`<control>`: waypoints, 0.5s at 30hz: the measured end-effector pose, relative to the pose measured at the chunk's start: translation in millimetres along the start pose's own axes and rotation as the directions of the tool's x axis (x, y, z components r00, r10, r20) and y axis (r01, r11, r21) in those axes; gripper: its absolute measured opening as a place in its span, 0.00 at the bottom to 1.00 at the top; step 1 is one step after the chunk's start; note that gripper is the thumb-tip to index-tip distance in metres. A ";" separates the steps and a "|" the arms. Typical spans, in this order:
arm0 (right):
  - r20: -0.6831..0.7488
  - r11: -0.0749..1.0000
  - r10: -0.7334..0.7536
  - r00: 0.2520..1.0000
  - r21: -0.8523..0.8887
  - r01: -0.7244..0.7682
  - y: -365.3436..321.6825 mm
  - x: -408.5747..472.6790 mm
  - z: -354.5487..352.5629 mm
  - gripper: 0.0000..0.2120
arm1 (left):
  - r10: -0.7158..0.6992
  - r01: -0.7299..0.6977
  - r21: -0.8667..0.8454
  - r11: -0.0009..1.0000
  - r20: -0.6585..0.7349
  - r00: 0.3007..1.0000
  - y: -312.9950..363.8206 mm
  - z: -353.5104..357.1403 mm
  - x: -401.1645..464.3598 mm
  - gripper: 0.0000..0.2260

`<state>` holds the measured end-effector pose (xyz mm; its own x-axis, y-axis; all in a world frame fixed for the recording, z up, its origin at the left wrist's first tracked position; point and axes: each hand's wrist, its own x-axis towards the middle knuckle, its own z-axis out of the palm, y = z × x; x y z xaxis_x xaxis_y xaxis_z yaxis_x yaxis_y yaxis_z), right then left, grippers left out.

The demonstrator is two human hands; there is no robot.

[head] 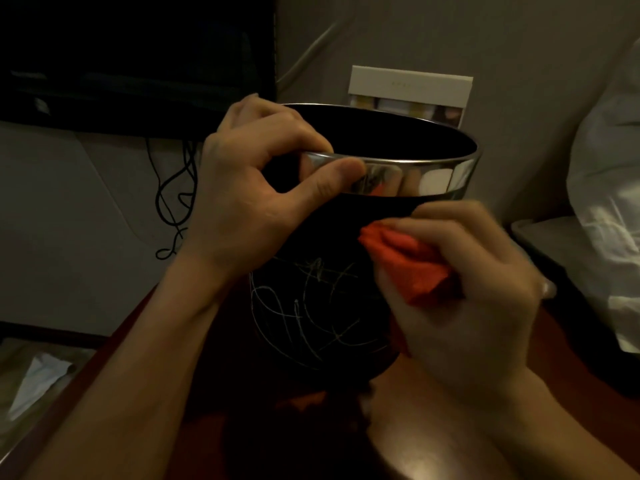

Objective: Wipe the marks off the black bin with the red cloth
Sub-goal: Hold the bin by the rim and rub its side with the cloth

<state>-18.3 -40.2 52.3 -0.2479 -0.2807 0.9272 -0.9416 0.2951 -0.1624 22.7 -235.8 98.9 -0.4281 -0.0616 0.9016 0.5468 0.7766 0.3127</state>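
- Both forearms reach in from the bottom edge over a reddish-brown table (pixel 571 344).
- On that table stands the black bin (pixel 325 237), upright, pale scribbled marks (pixel 311 306) across its near side.
- Right hand (pixel 464 292), blurred, has its fingers curled round the bunched red cloth (pixel 408 261), which it holds against the bin's wall just under the shiny metal rim band (pixel 433 176).
- Left hand (pixel 252 188) grips that rim, thumb outside on the band, fingers hooked over the top.
- Behind the bin, a white card box (pixel 412 88) leans at the wall; dark cables (pixel 175 202) hang to the left.
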 end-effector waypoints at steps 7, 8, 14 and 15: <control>-0.064 1.000 0.025 0.998 -0.016 -0.026 1.2 1.4 -1.5 0.09 | -0.014 0.014 0.013 1.000 0.006 1.000 2.3 -0.8 1.1 0.09; -0.032 1.000 0.017 0.999 -0.004 -0.017 -1.2 -2.5 2.2 0.09 | -0.009 0.009 0.019 1.000 0.007 1.000 3.3 -1.7 1.1 0.09; -0.060 0.999 0.021 0.998 0.045 -0.018 -2.8 2.4 -10.4 0.10 | 0.032 -0.067 0.305 0.950 0.118 0.993 32.7 11.3 -3.7 0.16; -0.079 0.999 0.016 0.997 0.035 -0.013 -2.7 4.0 -13.6 0.10 | 0.039 -0.077 0.311 0.947 0.127 0.991 37.3 15.4 -4.7 0.16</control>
<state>-13.7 -29.7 61.0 -0.2443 -0.2029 0.9482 -0.9456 0.2664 -0.1867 34.0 -196.9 101.7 -0.4947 0.0491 0.8677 0.3275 0.9353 0.1338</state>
